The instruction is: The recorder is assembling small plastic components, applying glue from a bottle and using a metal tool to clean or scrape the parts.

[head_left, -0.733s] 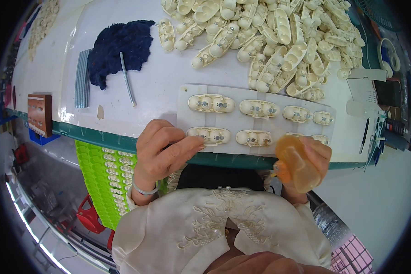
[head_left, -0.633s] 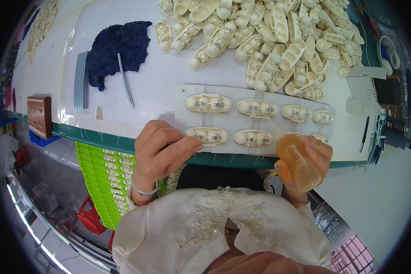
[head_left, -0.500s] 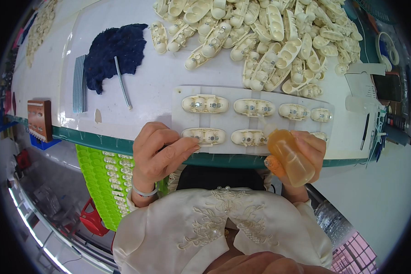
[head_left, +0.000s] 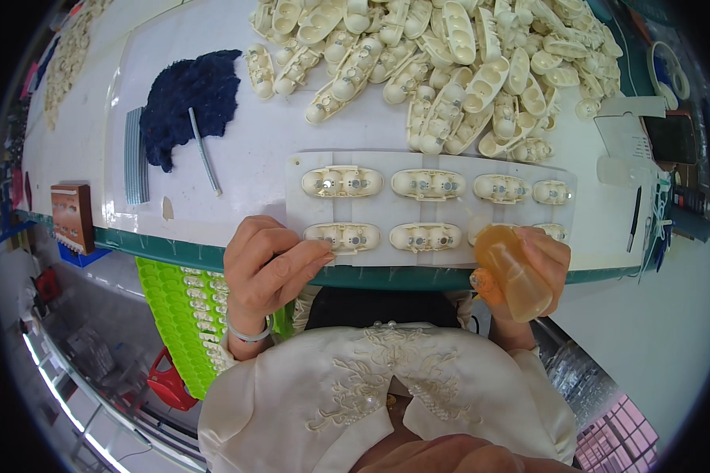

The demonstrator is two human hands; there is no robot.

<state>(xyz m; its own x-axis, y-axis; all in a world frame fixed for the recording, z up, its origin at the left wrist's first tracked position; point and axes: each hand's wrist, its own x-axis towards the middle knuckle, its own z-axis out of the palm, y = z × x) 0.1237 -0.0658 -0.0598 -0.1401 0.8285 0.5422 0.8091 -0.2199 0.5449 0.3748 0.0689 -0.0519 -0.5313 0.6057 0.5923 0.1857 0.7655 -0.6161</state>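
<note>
White table [head_left: 248,177] edged in green; workshop clutter is seen all round.

Eight cream plastic shells are laid on a pale board [head_left: 386,211] at the near edge, in two rows of four. Small metal discs are seen in most of them; the third shell of the near row is partly hidden by a bottle [head_left: 522,276].

The amber, see-through bottle is gripped in the right hand [head_left: 551,258], fingers closed around it, its narrow end tilted toward the board. One fingertip is wrapped in orange. The left hand [head_left: 262,264] is half curled, thumb and fingertips drawn together at the near-left shell [head_left: 341,236]; whether anything is pinched there cannot be told.

Progress, as judged: board fully laid out, work on it under way. Which shells have been treated from the bottle cannot be made out. Much appears left: a large heap [head_left: 446,75] of similar shells is piled behind the board. Some pale pieces are already set in rows in a green tray [head_left: 162,296], lower left.

Writing: faint marks are carried by a paper sheet [head_left: 623,134] at right, too small to be read. No brand or label can be made out on the bottle.
</note>
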